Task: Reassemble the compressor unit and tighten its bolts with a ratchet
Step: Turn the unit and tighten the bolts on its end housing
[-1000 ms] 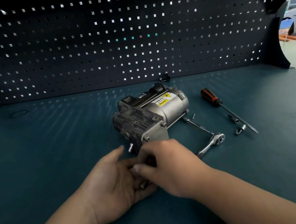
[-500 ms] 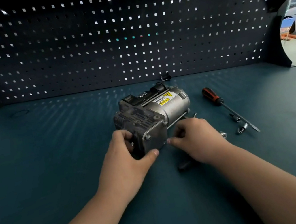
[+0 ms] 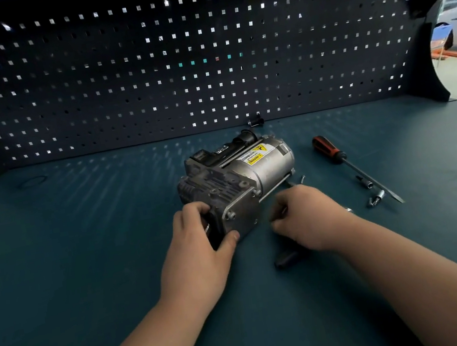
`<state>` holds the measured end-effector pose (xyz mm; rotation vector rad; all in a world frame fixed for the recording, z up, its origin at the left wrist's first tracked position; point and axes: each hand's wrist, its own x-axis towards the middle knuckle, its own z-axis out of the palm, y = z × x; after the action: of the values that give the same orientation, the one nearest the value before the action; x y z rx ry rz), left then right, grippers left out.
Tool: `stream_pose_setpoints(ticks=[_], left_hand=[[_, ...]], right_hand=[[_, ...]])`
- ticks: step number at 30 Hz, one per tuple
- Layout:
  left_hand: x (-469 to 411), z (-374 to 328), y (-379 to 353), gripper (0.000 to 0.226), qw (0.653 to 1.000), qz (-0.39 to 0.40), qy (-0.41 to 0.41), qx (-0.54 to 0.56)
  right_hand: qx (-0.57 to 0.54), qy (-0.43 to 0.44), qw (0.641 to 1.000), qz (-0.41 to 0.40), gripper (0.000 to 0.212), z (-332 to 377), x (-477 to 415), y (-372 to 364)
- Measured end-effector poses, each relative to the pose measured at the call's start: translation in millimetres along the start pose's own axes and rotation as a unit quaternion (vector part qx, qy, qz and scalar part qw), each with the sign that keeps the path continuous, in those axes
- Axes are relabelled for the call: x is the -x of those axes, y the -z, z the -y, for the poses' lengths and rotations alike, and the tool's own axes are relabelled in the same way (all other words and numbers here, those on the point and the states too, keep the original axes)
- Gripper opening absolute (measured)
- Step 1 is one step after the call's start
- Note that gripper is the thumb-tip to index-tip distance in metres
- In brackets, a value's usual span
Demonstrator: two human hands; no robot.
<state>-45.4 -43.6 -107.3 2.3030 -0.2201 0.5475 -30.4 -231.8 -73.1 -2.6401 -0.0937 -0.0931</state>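
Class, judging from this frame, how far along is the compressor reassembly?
Done: the end plate sits on the compressor. In hand: the left hand grips that end; the right hand curls over the ratchet, grip unclear. Left: tightening; small metal parts lie by the screwdriver.

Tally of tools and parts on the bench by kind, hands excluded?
Compressor unit: 1
Ratchet: 1, partly hidden
Screwdriver: 1
Small sockets: 2
Loose bolt: 1
Small black part at the back: 1
Thin ring: 1
Total: 8
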Motion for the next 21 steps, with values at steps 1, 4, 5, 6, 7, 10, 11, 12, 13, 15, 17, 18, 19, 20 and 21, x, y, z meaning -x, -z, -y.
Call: stream_pose_setpoints(ticks=[1,4,5,6,7,10,11,12,13,15,17,18,19,20,21], left_hand=[[0,0,0,0.049,1.0,0.002,0.0,0.002],[0,1,1,0.047,1.0,0.01,0.006,0.008],[0,1,1,0.046,1.0,0.011,0.008,0.01],[0,0,1,0.046,1.0,0.013,0.01,0.011],[1,0,1,0.046,1.0,0.013,0.011,0.011],[1,0,1,0.046,1.0,0.012,0.011,0.009],[1,0,1,0.046,1.0,0.012,0.011,0.009],[1,0,0,0.046,1.0,0.012,0.011,0.008],[1,0,0,0.046,1.0,0.011,0.012,0.007],[1,0,0,0.046,1.0,0.01,0.013,0.007],[1,0,-1,0.046,1.0,0.01,0.012,0.007],[0,0,-1,0.046,1.0,0.01,0.012,0.006],[0,0,-1,0.046,1.0,0.009,0.012,0.007],[0,0,-1,0.046,1.0,0.007,0.013,0.008],[0,0,-1,0.046,1.0,0.005,0.015,0.01]], right_hand=[[0.01,-0.015,1.0,0.003,0.012,-4,1,4],[0.031,-0.04,0.999,0.022,0.011,-17,4,13],[0.036,-0.039,0.998,0.03,0.015,-19,4,14],[0.038,-0.039,0.998,0.034,0.02,-19,5,14],[0.037,-0.039,0.998,0.034,0.023,-18,5,14],[0.086,-0.032,0.995,0.04,0.029,-9,1,12],[0.116,-0.023,0.992,0.048,0.028,-5,-1,12],[0.139,-0.011,0.989,0.054,0.024,-1,-1,12],[0.151,0.002,0.987,0.055,0.02,3,-2,12],[0.141,0.025,0.989,0.037,0.018,7,0,11],[0.05,0.025,0.998,0.0,0.011,7,3,8],[-0.004,0.024,1.0,-0.017,0.009,8,4,6],[-0.041,0.026,0.998,-0.026,0.009,10,5,3],[-0.057,0.031,0.997,-0.03,0.011,11,6,0],[-0.059,0.039,0.997,-0.034,0.014,11,6,-3]])
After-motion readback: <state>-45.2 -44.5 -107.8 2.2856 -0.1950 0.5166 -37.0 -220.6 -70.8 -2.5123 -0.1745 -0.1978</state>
